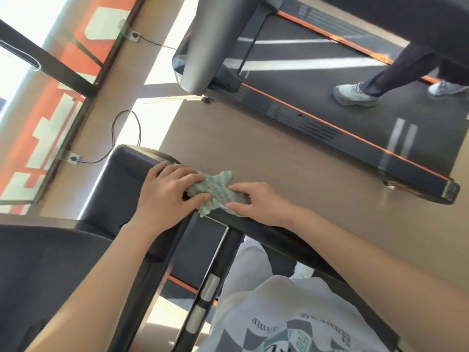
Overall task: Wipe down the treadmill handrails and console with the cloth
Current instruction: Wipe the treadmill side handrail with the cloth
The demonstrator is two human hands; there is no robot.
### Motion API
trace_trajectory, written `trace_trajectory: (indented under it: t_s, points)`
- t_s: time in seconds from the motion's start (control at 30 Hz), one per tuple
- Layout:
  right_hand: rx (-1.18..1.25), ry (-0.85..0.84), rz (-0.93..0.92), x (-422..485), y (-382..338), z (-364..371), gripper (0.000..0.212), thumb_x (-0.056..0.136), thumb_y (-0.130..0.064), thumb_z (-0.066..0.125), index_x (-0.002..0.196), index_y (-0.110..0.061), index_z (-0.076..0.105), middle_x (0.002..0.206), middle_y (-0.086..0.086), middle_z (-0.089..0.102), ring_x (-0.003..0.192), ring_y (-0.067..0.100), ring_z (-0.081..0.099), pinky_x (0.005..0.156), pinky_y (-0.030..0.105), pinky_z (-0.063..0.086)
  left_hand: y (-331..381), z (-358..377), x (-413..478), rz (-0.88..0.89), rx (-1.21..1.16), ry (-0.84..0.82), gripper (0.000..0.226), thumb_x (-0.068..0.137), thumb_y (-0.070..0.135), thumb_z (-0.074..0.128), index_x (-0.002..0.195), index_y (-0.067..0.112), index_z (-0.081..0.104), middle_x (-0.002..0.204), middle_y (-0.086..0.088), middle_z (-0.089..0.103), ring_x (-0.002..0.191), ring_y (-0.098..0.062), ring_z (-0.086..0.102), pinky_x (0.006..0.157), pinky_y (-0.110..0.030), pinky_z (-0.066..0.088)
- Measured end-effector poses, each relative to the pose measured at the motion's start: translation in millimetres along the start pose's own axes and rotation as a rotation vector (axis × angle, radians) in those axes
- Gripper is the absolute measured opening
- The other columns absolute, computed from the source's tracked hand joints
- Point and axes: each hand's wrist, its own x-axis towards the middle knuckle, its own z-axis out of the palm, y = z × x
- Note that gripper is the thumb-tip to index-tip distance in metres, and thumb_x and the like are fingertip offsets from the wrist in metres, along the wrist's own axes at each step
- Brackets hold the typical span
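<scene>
Green-striped cloth point(215, 191) lies across dark handrail point(291, 240), between hands; left hand point(167, 196) pinches end by console point(119, 189), right hand point(256, 201) clamps other end (thumb underneath). Handrail runs back toward body; right hand nearer that stretch.

2 treadmills point(121, 189) point(330, 138), 1 cloth point(218, 191), 1 L hand point(170, 194), 1 R hand point(261, 201), 2 floor sockets point(135, 36) point(74, 158), 2 cables point(157, 44) point(127, 128), 2 shoes point(355, 95) point(446, 88)

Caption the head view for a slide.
Left hand and right hand hold a green-white patterned cloth on the dark treadmill handrail.
</scene>
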Motion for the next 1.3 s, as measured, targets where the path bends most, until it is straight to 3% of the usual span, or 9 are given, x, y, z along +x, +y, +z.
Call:
trace_trajectory:
  t_s: [0.13,0.33,0.53,0.63,0.8,0.93,1.07,1.2,1.3]
  points:
    - [0.150,0.146,-0.030,15.6,1.4,-14.4,0.008,0.086,-0.020,0.077,0.084,-0.022,0.070,0.073,-0.008,0.065,0.070,0.007,0.056,0.070,0.028,0.046,-8.7,-11.8,22.9,0.005,-0.235,-0.095,0.029,0.088,0.046,0.067,0.102,0.023,0.077,0.094,0.010,0.073,0.088,-0.016,0.065,0.087,-0.044,0.051]
    - [0.204,0.422,-0.026,33.2,2.7,-21.3,0.033,0.084,0.003,0.061,0.088,-0.028,0.070,0.080,-0.009,0.070,0.077,0.017,0.064,0.072,0.030,0.050,-6.2,-25.7,64.6,-0.019,-0.354,-0.102,0.024,0.085,-0.004,0.070,0.099,0.015,0.073,0.097,0.006,0.065,0.082,-0.016,0.061,0.070,-0.027,0.049]
    - [0.169,0.047,0.071,38.5,7.1,2.9,0.020,0.090,-0.031,0.065,0.100,-0.020,0.077,0.101,-0.014,0.075,0.095,0.007,0.068,0.094,0.031,0.051,-26.7,-34.0,84.2,-0.137,-0.167,-0.685,0.024,0.080,0.042,0.053,0.095,0.037,0.071,0.102,0.007,0.069,0.095,-0.021,0.061,0.089,-0.043,0.052]
    - [0.351,0.039,0.143,37.9,16.4,5.0,0.042,0.085,-0.048,0.062,0.089,-0.008,0.072,0.076,-0.008,0.059,0.076,0.006,0.053,0.078,0.033,0.040,-32.5,-26.6,87.6,-0.199,-0.252,-0.656,0.032,0.092,0.056,0.052,0.074,0.035,0.069,0.079,0.004,0.069,0.080,-0.018,0.062,0.080,-0.037,0.051]
    - [0.417,0.122,0.102,43.3,22.6,0.9,0.010,0.095,-0.015,0.068,0.099,-0.014,0.077,0.076,-0.007,0.067,0.065,-0.001,0.052,0.071,0.018,0.043,-28.6,-11.3,107.0,-0.209,-0.218,-0.776,0.037,0.078,0.058,0.065,0.072,0.021,0.063,0.092,0.005,0.075,0.088,-0.017,0.068,0.085,-0.040,0.055]
    - [0.363,0.020,0.071,48.4,20.8,-4.8,0.028,0.095,-0.001,0.064,0.121,-0.010,0.070,0.072,-0.016,0.065,0.049,-0.009,0.050,0.059,0.006,0.037,-18.0,-6.7,122.1,-0.135,-0.207,-0.946,0.013,0.086,0.039,0.067,0.089,0.027,0.068,0.092,0.003,0.073,0.085,-0.016,0.065,0.077,-0.033,0.050]
    - [0.268,-0.114,0.025,44.3,20.5,-11.0,0.030,0.099,-0.005,0.060,0.125,-0.015,0.070,0.075,-0.045,0.063,0.070,-0.019,0.059,0.071,0.002,0.041,-10.5,-11.8,121.1,-0.067,-0.241,-1.064,0.027,0.092,0.037,0.059,0.115,0.045,0.072,0.115,0.017,0.071,0.102,-0.004,0.063,0.092,-0.023,0.045]
    - [0.287,-0.153,0.015,29.3,32.3,-15.4,0.025,0.099,-0.023,0.063,0.118,-0.033,0.075,0.101,-0.019,0.076,0.084,-0.005,0.063,0.087,0.022,0.050,-4.6,-18.6,112.7,-0.035,-0.301,-1.019,0.026,0.100,0.031,0.057,0.114,0.042,0.076,0.101,0.021,0.074,0.090,0.001,0.064,0.076,-0.005,0.041]
    - [0.247,-0.152,-0.005,15.4,46.8,-19.1,0.025,0.099,-0.033,0.063,0.120,-0.039,0.074,0.092,-0.023,0.072,0.079,-0.008,0.059,0.078,0.019,0.044,6.5,-16.5,103.7,-0.057,-0.355,-1.048,0.024,0.096,0.040,0.058,0.112,0.045,0.076,0.102,0.014,0.076,0.098,-0.009,0.066,0.097,-0.018,0.045]
